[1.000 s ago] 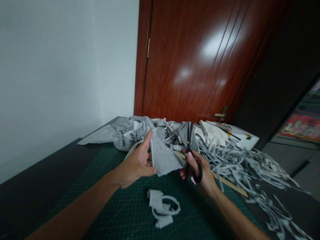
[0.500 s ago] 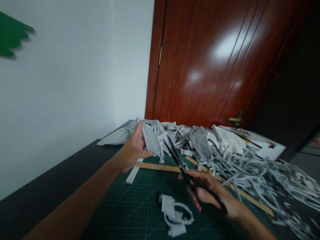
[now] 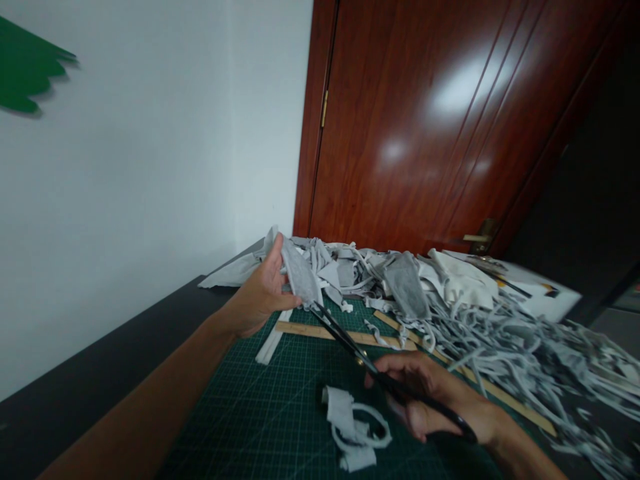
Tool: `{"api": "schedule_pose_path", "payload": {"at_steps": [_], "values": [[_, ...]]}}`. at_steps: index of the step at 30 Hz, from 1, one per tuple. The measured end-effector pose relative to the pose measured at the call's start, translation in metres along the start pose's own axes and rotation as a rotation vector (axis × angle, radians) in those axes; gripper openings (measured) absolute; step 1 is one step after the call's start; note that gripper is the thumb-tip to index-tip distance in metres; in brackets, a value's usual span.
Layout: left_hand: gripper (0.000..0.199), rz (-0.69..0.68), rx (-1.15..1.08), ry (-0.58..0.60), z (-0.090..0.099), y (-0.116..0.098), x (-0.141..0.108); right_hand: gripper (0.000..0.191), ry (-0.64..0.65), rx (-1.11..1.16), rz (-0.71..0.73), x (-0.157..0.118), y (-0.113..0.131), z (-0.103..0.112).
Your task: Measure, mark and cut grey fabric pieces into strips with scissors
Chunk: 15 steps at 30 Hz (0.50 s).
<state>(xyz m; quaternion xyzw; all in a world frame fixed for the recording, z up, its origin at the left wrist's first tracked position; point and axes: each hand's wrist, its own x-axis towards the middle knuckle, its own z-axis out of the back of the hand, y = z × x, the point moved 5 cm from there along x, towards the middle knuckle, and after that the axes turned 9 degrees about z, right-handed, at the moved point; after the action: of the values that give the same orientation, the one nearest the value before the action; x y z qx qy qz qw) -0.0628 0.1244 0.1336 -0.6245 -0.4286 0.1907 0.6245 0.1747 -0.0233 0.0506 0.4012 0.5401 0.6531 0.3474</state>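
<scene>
My left hand (image 3: 265, 287) is closed on a piece of grey fabric (image 3: 301, 275), held up above the far part of the green cutting mat (image 3: 235, 400). In my right hand (image 3: 425, 393) is a pair of black-handled scissors (image 3: 360, 357), fingers in the loops. Their blades are nearly closed and point up-left, with the tips at the lower edge of the grey fabric. A curled pale grey fabric scrap (image 3: 345, 417) lies on the mat nearer to me. Two wooden rulers (image 3: 320, 331) rest beyond it, with white strips (image 3: 273, 343) beside them.
A heap of grey and white cloth pieces (image 3: 405, 283) runs along the back. Thin tangled fabric strips (image 3: 520, 353) cover the right side. Behind stand a white wall (image 3: 150, 133) and a brown wooden door (image 3: 400, 120). A white board (image 3: 540, 293) lies at the far right.
The scissors' blades have closed, and their tips have come to the fabric's lower edge. A small curled scrap now shows on the mat near the ruler. The left hand has barely moved.
</scene>
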Motion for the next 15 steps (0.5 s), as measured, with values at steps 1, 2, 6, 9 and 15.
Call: {"api": "schedule_pose_path", "payload": {"at_steps": [1, 2, 6, 9, 15], "values": [[0.151, 0.001, 0.0, 0.005, -0.0001, 0.0007, 0.0004, 0.066, -0.006, -0.002, 0.01, 0.0009, 0.001, -0.0016], [0.151, 0.001, 0.001, 0.009, -0.0004, 0.0017, 0.0007, 0.064, -0.016, -0.002, 0.023, 0.0017, 0.0018, -0.0031], [0.149, 0.007, 0.016, 0.014, -0.0027, 0.0053, 0.0008, 0.056, -0.075, 0.011, 0.055, 0.0028, -0.0002, -0.0055], [0.146, 0.008, 0.029, 0.008, -0.0033, 0.0055, 0.0005, 0.056, -0.088, 0.017, 0.057, 0.0018, -0.005, -0.0035], [0.148, 0.016, 0.029, 0.008, -0.0027, 0.0066, 0.0016, 0.056, -0.052, -0.008, 0.066, 0.0013, -0.0056, -0.0041]]}}
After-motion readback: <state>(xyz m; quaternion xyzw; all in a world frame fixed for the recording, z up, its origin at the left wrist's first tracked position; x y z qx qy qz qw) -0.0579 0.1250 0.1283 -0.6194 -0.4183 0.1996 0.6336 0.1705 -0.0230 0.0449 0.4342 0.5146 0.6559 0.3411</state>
